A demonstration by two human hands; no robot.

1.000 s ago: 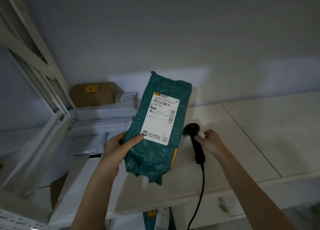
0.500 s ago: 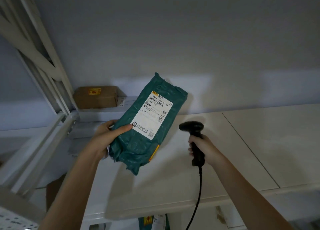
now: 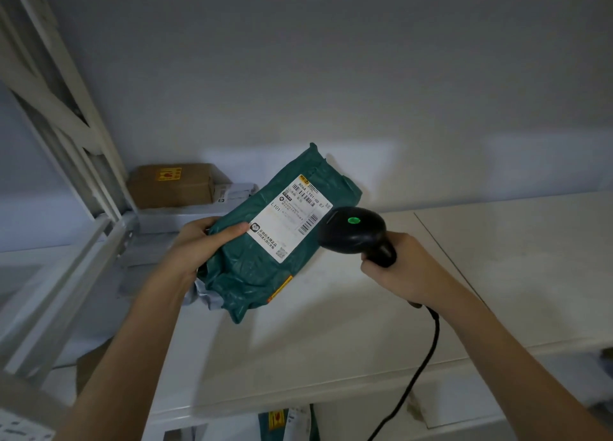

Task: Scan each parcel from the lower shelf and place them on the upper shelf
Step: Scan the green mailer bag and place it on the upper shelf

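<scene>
Raised since a moment ago, the scanner (image 3: 353, 230), in the right hand (image 3: 403, 268) grip, now meets the label (image 3: 290, 216); its light glows green. Left hand (image 3: 202, 245) holds the green parcel (image 3: 265, 251) above the upper shelf (image 3: 497, 274), likely scanned, ready for placing.

The parcel (image 3: 262, 258) in my left hand (image 3: 202, 245) is dark green, with a white label (image 3: 290, 218) printed in black barcodes and an orange strip near its lower edge. My scanner (image 3: 356, 231) is black with a green light. Behind the parcel sits a brown box (image 3: 172, 185) with a yellow sticker; the shelf (image 3: 497, 274) is off-white.
</scene>
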